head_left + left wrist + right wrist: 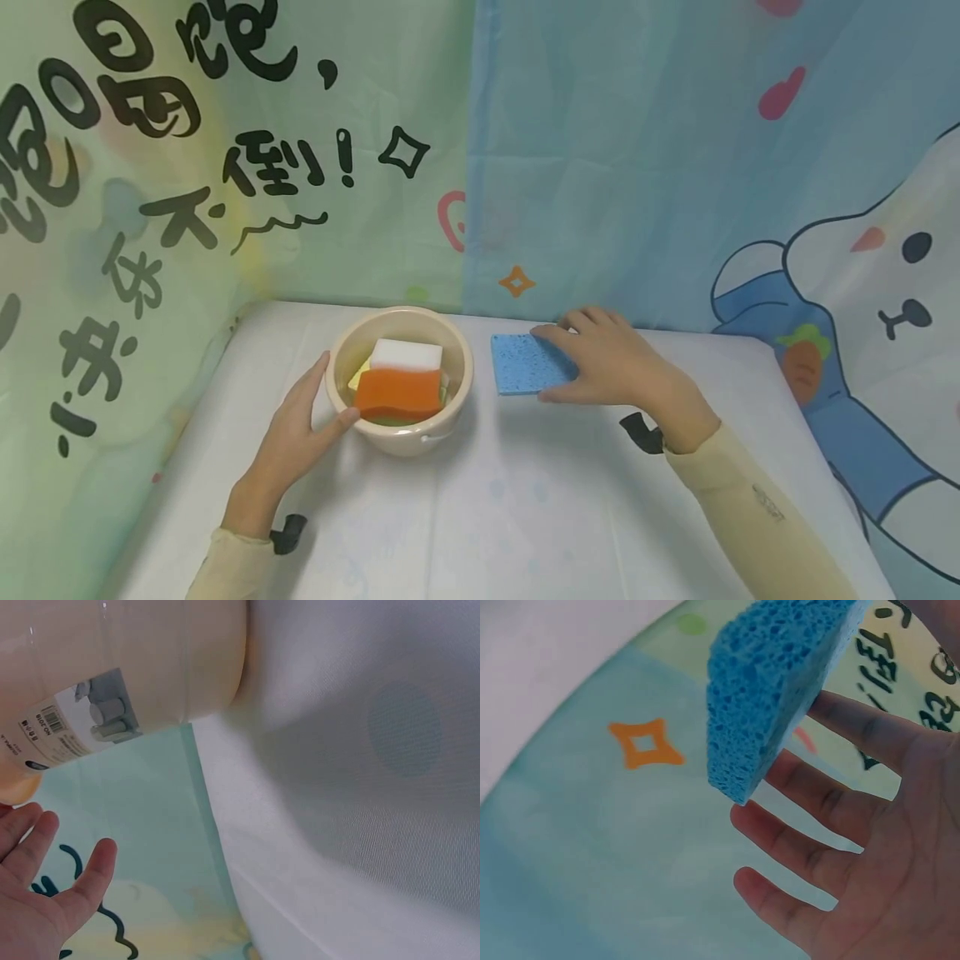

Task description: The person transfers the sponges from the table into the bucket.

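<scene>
A cream bucket [408, 442] stands toward the left of the table in the head view, with a printed label on its side in the left wrist view. An orange sponge [397, 393] and a white block [407, 354] lie on top inside it; yellow and green edges peek out beneath. My left hand [296, 433] rests against the bucket's left side, thumb at the rim, its fingers mostly straight. Right of the bucket, my right hand [607, 358] pinches a blue porous sponge [525, 367] between thumb and fingers. In the right wrist view, the other fingers spread beside the sponge.
A white cloth covers the table [480, 517]. Behind it hangs a printed curtain [600, 167] with dark lettering on the left and a cartoon rabbit on the right. Dark straps [642, 433] show near both wrists.
</scene>
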A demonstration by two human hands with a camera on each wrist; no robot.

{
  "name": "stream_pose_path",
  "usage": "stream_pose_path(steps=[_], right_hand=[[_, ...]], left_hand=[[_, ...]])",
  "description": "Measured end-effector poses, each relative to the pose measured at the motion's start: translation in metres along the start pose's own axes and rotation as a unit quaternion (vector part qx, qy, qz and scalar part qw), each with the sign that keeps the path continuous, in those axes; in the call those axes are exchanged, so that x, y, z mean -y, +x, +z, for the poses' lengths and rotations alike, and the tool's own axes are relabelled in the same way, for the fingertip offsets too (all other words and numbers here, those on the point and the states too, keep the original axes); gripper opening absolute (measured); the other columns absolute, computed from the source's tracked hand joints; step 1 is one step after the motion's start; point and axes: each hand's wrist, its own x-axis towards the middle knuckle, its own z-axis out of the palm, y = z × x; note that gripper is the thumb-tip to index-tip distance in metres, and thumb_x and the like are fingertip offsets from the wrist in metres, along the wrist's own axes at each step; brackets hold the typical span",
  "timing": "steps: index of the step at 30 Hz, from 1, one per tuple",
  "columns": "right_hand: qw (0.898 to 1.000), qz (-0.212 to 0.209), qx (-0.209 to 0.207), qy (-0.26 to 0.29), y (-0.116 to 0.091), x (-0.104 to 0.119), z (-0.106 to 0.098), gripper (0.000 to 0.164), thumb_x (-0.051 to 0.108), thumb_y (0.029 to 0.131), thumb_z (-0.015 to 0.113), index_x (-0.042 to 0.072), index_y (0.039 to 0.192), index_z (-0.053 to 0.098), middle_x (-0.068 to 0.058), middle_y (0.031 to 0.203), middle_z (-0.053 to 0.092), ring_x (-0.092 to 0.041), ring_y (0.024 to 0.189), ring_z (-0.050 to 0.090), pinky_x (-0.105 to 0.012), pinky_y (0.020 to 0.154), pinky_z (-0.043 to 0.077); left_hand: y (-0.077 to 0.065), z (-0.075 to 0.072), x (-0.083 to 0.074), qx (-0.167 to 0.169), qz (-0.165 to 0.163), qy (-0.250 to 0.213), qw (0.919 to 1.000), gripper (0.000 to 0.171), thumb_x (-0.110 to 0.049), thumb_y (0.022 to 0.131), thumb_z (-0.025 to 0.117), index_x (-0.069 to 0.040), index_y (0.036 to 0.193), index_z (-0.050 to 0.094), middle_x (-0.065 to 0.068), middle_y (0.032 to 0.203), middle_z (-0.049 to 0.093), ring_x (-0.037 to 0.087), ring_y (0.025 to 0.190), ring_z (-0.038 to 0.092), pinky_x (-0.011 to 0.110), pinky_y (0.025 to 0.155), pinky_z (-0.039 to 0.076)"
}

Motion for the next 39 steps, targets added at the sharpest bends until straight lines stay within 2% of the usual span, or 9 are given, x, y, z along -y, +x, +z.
stream_pose_path(steps=[7, 11, 16, 23, 28, 33, 39], right_hand=[[0.999, -0.034, 0.003, -0.006, 0.03, 0.025, -0.022, 0.082, 0.062, 0.079, 0.074, 0.016, 0.145, 0.054, -0.011, 0.123, 0.057, -0.035, 0.12, 0.047, -0.057, 0.103, 0.038], [0.999, -0.049, 0.009, 0.002, 0.05, 0.041, -0.027, 0.082, 0.063, 0.08, 0.072, 0.018, 0.146, 0.053, -0.011, 0.127, 0.056, -0.035, 0.125, 0.044, -0.057, 0.108, 0.035], [0.998, -0.065, 0.022, 0.003, 0.077, 0.065, -0.03, 0.083, 0.066, 0.081, 0.071, 0.019, 0.146, 0.052, -0.009, 0.121, 0.057, -0.031, 0.119, 0.044, -0.053, 0.104, 0.036], [0.996, -0.061, 0.07, -0.003, 0.114, 0.095, -0.019, 0.085, 0.07, 0.083, 0.064, 0.022, 0.151, 0.046, -0.008, 0.124, 0.055, -0.03, 0.118, 0.044, -0.053, 0.107, 0.035], [0.995, -0.047, 0.092, -0.005, 0.133, 0.109, -0.007, 0.086, 0.072, 0.082, 0.064, 0.027, 0.152, 0.044, -0.007, 0.128, 0.055, -0.028, 0.118, 0.045, -0.052, 0.106, 0.036], [0.994, -0.031, 0.101, -0.001, 0.143, 0.113, -0.001, 0.083, 0.071, 0.082, 0.064, 0.027, 0.15, 0.046, -0.007, 0.127, 0.055, -0.028, 0.116, 0.045, -0.051, 0.104, 0.037], [0.995, -0.023, 0.098, 0.002, 0.145, 0.111, 0.001, 0.08, 0.07, 0.085, 0.061, 0.021, 0.148, 0.05, -0.009, 0.129, 0.055, -0.03, 0.117, 0.045, -0.051, 0.103, 0.039]], left_hand=[[0.001, 0.0, 0.002, -0.001, 0.002, 0.0, 1.0, 0.089, -0.048, 0.093, 0.068, -0.016, 0.161, 0.021, 0.01, 0.162, 0.027, 0.035, 0.147, 0.026, 0.063, 0.114, 0.026], [0.0, -0.001, 0.002, 0.002, -0.001, 0.002, 1.0, 0.089, -0.049, 0.093, 0.068, -0.016, 0.161, 0.02, 0.011, 0.162, 0.027, 0.035, 0.147, 0.026, 0.062, 0.114, 0.026], [0.0, -0.001, 0.001, 0.001, -0.008, 0.004, 1.0, 0.089, -0.05, 0.093, 0.067, -0.017, 0.161, 0.021, 0.01, 0.162, 0.027, 0.035, 0.147, 0.026, 0.062, 0.114, 0.026], [0.0, -0.001, 0.001, 0.0, -0.004, 0.011, 0.9999, 0.09, -0.051, 0.093, 0.067, -0.016, 0.161, 0.02, 0.011, 0.162, 0.026, 0.035, 0.147, 0.026, 0.061, 0.114, 0.026], [0.0, -0.001, 0.001, 0.0, -0.006, 0.01, 0.9999, 0.09, -0.051, 0.093, 0.066, -0.017, 0.162, 0.019, 0.011, 0.162, 0.026, 0.035, 0.147, 0.026, 0.061, 0.114, 0.026], [0.0, -0.001, 0.002, 0.001, -0.005, 0.009, 0.9999, 0.09, -0.051, 0.093, 0.066, -0.017, 0.162, 0.019, 0.011, 0.162, 0.026, 0.035, 0.147, 0.025, 0.061, 0.114, 0.026], [0.0, -0.001, 0.001, 0.0, 0.0, 0.005, 1.0, 0.089, -0.049, 0.094, 0.067, -0.015, 0.161, 0.02, 0.01, 0.162, 0.026, 0.034, 0.147, 0.025, 0.06, 0.114, 0.026]])
